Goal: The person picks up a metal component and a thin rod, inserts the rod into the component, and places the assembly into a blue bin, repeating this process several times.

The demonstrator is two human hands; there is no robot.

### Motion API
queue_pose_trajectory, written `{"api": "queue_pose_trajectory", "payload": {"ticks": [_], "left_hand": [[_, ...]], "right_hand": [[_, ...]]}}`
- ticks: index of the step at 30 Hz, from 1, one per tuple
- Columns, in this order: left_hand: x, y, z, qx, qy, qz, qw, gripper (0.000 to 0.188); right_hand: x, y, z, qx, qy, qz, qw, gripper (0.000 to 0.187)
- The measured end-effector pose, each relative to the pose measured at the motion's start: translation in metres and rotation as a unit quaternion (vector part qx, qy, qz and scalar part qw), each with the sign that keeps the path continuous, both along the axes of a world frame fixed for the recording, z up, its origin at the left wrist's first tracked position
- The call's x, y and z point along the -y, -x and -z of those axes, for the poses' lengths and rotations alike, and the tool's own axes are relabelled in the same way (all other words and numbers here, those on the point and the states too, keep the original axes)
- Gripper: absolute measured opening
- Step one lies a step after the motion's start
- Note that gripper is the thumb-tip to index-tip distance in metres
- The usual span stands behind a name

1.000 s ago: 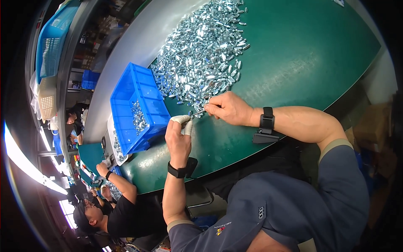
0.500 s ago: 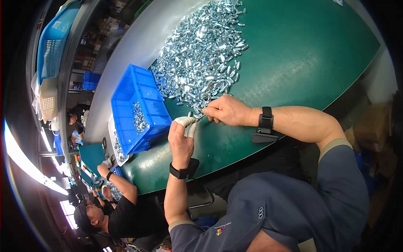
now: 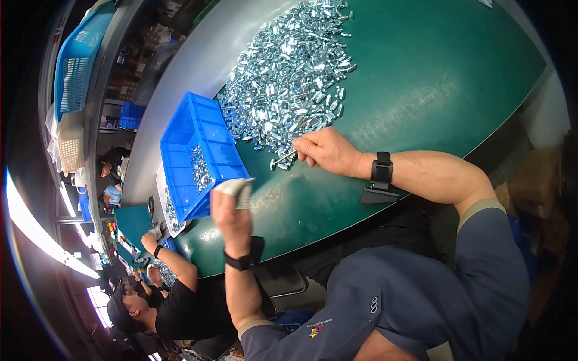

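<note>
My right hand (image 3: 328,151) is closed in a pinch around a thin metal rod (image 3: 290,157), which slants down to the left. Its tip is beside a few small silver parts at the near edge of a heap of shiny metal pieces (image 3: 289,72). My left hand (image 3: 232,210), smeared by motion, has pale wrappings on its fingers. It is closed beside the near right corner of a blue plastic bin (image 3: 220,141), and a small silver metal piece (image 3: 250,179) shows at its fingertips. Small metal parts (image 3: 200,168) lie inside the bin.
A green tabletop (image 3: 415,114) with a curved edge carries the heap and bin. Behind the bin is a white tray (image 3: 164,192) with more small parts. To the left, a person in black (image 3: 186,307) sits at the table. A blue basket (image 3: 75,72) rests on a shelf.
My left hand has pulled away from my right hand, moving left and slightly down toward the bin. My right hand stays nearly in place, slightly higher, its rod now in plain sight.
</note>
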State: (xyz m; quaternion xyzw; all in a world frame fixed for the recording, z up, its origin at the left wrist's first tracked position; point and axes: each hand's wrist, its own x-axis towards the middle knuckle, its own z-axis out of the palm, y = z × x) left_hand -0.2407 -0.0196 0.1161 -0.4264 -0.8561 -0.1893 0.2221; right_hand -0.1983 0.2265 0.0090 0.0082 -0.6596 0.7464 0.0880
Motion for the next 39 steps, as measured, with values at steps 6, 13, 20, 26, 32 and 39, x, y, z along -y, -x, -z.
{"api": "queue_pose_trajectory", "payload": {"ticks": [6,13,20,26,32,39], "left_hand": [[0.039,0.034,-0.034,-0.099,-0.029,-0.141,0.985,0.022],[-0.006,0.038,0.053,0.114,0.083,-0.049,0.989,0.028],[-0.021,0.038,0.067,0.235,0.049,-0.081,0.967,0.024],[-0.019,0.023,0.061,0.526,-0.265,-0.093,0.802,0.024],[-0.013,0.014,0.069,0.578,-0.341,-0.066,0.738,0.024],[-0.024,0.001,0.076,0.607,-0.390,-0.055,0.690,0.019]], "right_hand": [[0.002,0.000,0.003,0.013,-0.014,-0.006,1.000,0.050],[0.006,-0.003,0.000,0.009,-0.046,-0.016,0.999,0.047],[0.003,-0.005,-0.005,0.002,-0.088,-0.035,0.995,0.043],[0.003,-0.006,-0.002,-0.009,-0.085,-0.037,0.996,0.042],[0.005,-0.004,-0.002,-0.017,-0.062,-0.022,0.998,0.041],[0.009,-0.004,0.002,-0.022,-0.031,-0.005,0.999,0.041]]}}
